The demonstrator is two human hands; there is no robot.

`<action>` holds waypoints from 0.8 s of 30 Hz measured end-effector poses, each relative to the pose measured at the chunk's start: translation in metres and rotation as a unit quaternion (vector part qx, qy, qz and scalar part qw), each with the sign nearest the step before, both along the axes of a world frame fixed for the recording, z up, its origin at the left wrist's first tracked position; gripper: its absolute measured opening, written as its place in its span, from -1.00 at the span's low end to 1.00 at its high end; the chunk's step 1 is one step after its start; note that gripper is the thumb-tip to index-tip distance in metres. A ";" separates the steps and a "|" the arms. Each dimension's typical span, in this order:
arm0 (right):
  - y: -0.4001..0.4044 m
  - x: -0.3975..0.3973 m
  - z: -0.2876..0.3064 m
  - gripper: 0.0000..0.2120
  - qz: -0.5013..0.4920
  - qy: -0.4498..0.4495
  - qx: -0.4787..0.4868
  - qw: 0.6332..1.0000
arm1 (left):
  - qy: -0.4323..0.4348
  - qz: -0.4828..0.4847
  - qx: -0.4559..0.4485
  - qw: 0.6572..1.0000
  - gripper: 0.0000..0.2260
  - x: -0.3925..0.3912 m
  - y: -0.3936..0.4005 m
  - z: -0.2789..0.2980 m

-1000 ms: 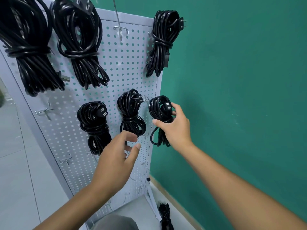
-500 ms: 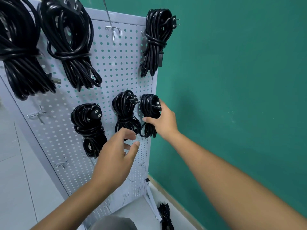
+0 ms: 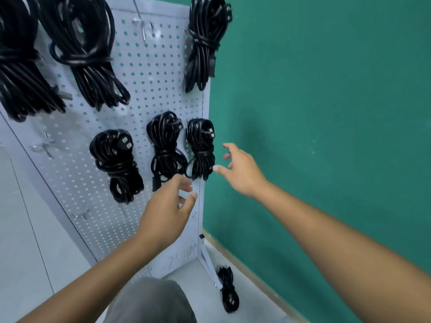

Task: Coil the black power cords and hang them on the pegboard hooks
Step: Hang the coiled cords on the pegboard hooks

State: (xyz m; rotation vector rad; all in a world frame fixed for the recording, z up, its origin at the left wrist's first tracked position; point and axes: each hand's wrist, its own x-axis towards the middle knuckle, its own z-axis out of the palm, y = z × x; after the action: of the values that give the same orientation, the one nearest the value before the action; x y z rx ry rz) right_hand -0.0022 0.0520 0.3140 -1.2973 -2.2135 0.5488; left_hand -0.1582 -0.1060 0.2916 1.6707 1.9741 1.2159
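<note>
Teal wall [image 3: 326, 113] behind, white pegboard [image 3: 144, 73] standing against it on my left. I see the rightmost coiled cord [image 3: 201, 148] of the lower row hanging at the board's right edge, beside two more coils [image 3: 166, 145]. My right hand [image 3: 240, 171] is just beside it, fingers [image 3: 229, 148] spread and relaxed, thumb tip close to the coil's lower loops but holding nothing. My left hand [image 3: 166, 210] is raised below the middle coil, fingers loosely curled and apart, empty. Another coiled cord [image 3: 228, 290] lies on the floor [image 3: 28, 229] by the board's foot.
</note>
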 end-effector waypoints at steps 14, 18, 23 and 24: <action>-0.046 0.111 -0.254 -0.51 -0.038 -0.130 -0.261 0.956 | 0.073 -0.099 -0.269 0.955 -0.78 0.068 0.030 -0.180; -0.035 0.111 -0.334 -0.53 -0.049 -0.148 -0.330 0.931 | 0.074 -0.109 -0.292 0.947 -0.81 0.074 0.050 -0.196; -0.010 0.103 -0.419 -0.46 -0.058 -0.135 -0.385 0.911 | 0.077 -0.114 -0.296 0.945 -0.76 0.074 0.071 -0.206; -0.004 0.101 -0.432 -0.45 -0.063 -0.136 -0.393 0.907 | 0.079 -0.112 -0.303 0.943 -0.75 0.074 0.074 -0.208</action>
State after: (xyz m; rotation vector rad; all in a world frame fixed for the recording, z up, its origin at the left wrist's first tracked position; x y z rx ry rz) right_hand 0.0985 0.0480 -0.1182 -1.9939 -2.1655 1.3750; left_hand -0.0844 -0.0316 0.0836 1.6259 1.9069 0.3408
